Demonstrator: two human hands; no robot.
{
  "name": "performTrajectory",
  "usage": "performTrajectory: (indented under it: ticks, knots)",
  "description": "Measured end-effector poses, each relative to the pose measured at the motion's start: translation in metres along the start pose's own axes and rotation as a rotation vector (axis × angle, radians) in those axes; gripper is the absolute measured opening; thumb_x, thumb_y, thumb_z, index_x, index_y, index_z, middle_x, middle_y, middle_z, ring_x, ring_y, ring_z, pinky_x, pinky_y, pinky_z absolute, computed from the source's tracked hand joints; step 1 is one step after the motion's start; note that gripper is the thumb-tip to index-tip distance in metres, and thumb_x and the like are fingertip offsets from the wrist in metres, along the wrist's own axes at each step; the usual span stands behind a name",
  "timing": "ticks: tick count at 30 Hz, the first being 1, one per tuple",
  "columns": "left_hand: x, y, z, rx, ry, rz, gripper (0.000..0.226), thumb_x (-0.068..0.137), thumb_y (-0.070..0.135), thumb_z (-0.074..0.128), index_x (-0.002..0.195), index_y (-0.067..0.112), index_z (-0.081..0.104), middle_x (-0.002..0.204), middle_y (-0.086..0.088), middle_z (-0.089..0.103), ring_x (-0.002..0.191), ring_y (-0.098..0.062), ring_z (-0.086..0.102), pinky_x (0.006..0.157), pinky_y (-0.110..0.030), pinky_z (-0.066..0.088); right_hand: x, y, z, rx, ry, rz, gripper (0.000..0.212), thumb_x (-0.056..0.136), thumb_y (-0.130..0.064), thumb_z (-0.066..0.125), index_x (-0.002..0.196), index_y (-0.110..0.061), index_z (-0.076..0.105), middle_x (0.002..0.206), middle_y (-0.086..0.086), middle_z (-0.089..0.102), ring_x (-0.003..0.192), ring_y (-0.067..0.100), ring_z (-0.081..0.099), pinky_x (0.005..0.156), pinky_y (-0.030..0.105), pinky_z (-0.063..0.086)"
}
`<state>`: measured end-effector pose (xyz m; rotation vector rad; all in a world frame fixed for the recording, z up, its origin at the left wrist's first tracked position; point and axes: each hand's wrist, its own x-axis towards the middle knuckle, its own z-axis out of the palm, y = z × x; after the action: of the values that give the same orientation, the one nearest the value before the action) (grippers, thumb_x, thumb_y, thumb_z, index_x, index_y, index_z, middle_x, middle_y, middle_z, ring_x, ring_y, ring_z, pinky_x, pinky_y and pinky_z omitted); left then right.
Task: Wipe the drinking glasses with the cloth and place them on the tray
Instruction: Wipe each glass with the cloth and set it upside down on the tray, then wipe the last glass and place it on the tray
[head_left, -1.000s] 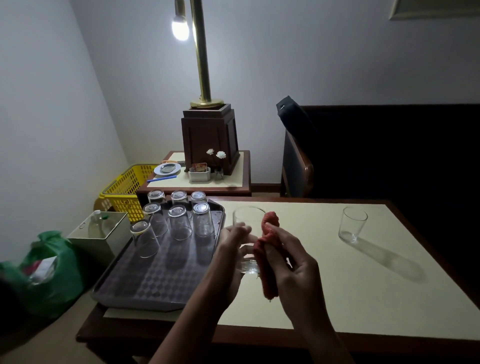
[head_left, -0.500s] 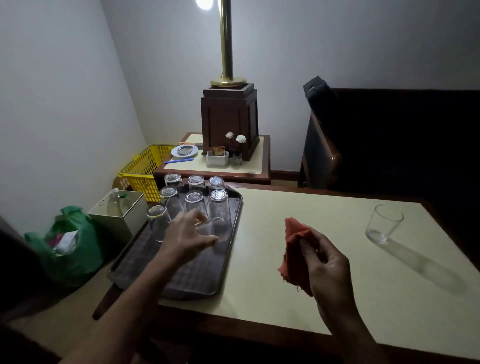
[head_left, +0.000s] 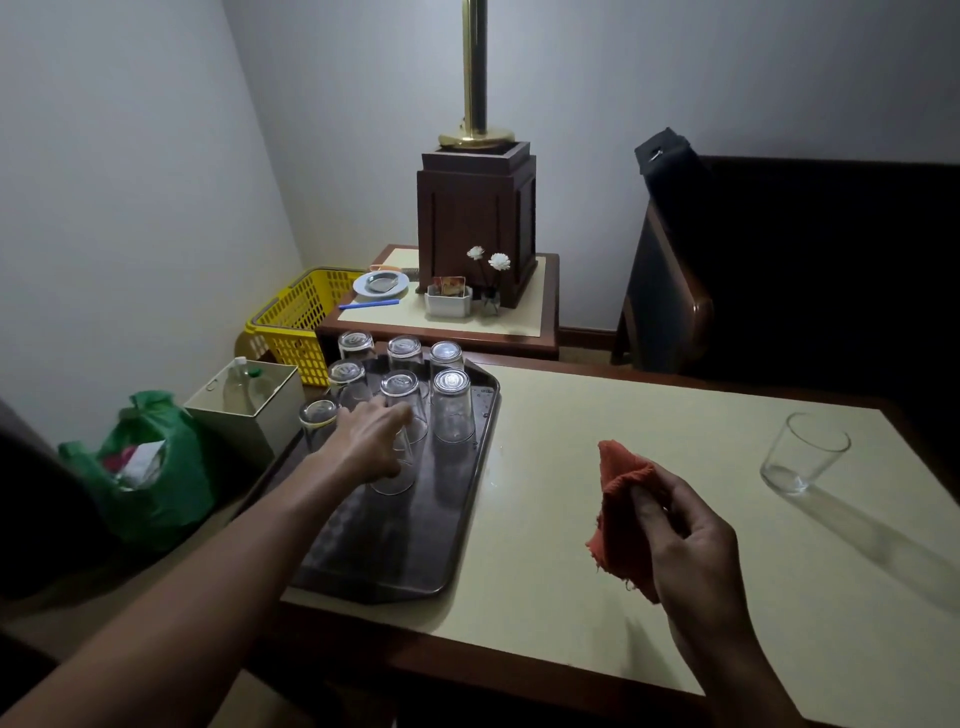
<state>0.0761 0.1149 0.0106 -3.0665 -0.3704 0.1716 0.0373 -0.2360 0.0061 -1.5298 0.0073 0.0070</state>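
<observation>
A moment ago both hands were working the cloth around a glass over the middle of the table; now that glass stands upside down on the tray, in front of seven others already inverted there. The left hand reaches over the tray with its fingers wrapped loosely round the glass, though whether they have let go I cannot tell. That looks like one more glass wiped and set down.

Further right, the right hand hangs above the table with thumb and fingers pinched shut on the red cloth. Well apart, at the right side, one last glass stands upright on the table; I would guess it comes next.

The table is pale-topped with a dark wooden edge. At the left, on the floor, are a green bag, a white box and a yellow basket; beyond, a side table carries a lamp base.
</observation>
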Motion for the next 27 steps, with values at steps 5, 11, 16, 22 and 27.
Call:
performTrajectory:
  ticks: [5, 11, 16, 22, 27]
  knots:
    - [-0.008, 0.019, -0.002, 0.054, 0.231, 0.053, 0.06, 0.072, 0.035, 0.079, 0.128, 0.03, 0.059, 0.131, -0.005, 0.055, 0.118, -0.032, 0.052, 0.091, -0.044, 0.042, 0.007, 0.004, -0.013, 0.018, 0.039, 0.009, 0.028, 0.1, -0.023, 0.063, 0.126, -0.031, 0.07, 0.113, -0.001, 0.075, 0.102, 0.023, 0.072, 0.057, 0.022, 0.06]
    - [-0.002, 0.117, -0.024, -0.308, 0.306, 0.27, 0.057, 0.074, 0.049, 0.074, 0.126, 0.027, 0.066, 0.131, -0.004, 0.062, 0.117, -0.03, 0.056, 0.094, -0.045, 0.042, 0.014, 0.007, -0.056, 0.009, 0.125, 0.018, 0.032, 0.101, -0.024, 0.062, 0.132, -0.027, 0.067, 0.117, -0.002, 0.074, 0.106, 0.02, 0.07, 0.057, 0.018, 0.059]
    - [0.007, 0.239, -0.023, -0.62, 0.169, 0.393, 0.047, 0.085, 0.041, 0.076, 0.128, 0.029, 0.062, 0.127, 0.002, 0.061, 0.12, -0.021, 0.052, 0.1, -0.041, 0.039, 0.021, 0.003, -0.118, 0.0, 0.266, -0.022, 0.029, 0.101, -0.026, 0.061, 0.13, -0.03, 0.066, 0.114, -0.005, 0.072, 0.085, 0.005, 0.074, 0.056, 0.019, 0.06]
    - [0.035, 0.372, -0.002, -0.938, -0.092, 0.341, 0.07, 0.082, 0.044, 0.085, 0.139, 0.023, 0.051, 0.131, -0.006, 0.062, 0.111, -0.021, 0.059, 0.083, -0.032, 0.053, 0.025, 0.005, -0.189, 0.01, 0.419, -0.018, 0.028, 0.099, -0.041, 0.062, 0.126, -0.038, 0.069, 0.118, -0.011, 0.074, 0.115, 0.019, 0.067, 0.098, 0.047, 0.058]
    - [0.061, 0.455, 0.019, -1.073, -0.144, 0.235, 0.109, 0.069, 0.043, 0.095, 0.154, 0.017, 0.032, 0.15, -0.015, 0.05, 0.134, -0.033, 0.051, 0.099, -0.042, 0.054, 0.018, 0.009, -0.235, 0.098, 0.54, 0.004, 0.024, 0.099, -0.037, 0.063, 0.121, -0.035, 0.072, 0.112, -0.01, 0.077, 0.111, 0.019, 0.069, 0.09, 0.037, 0.058]
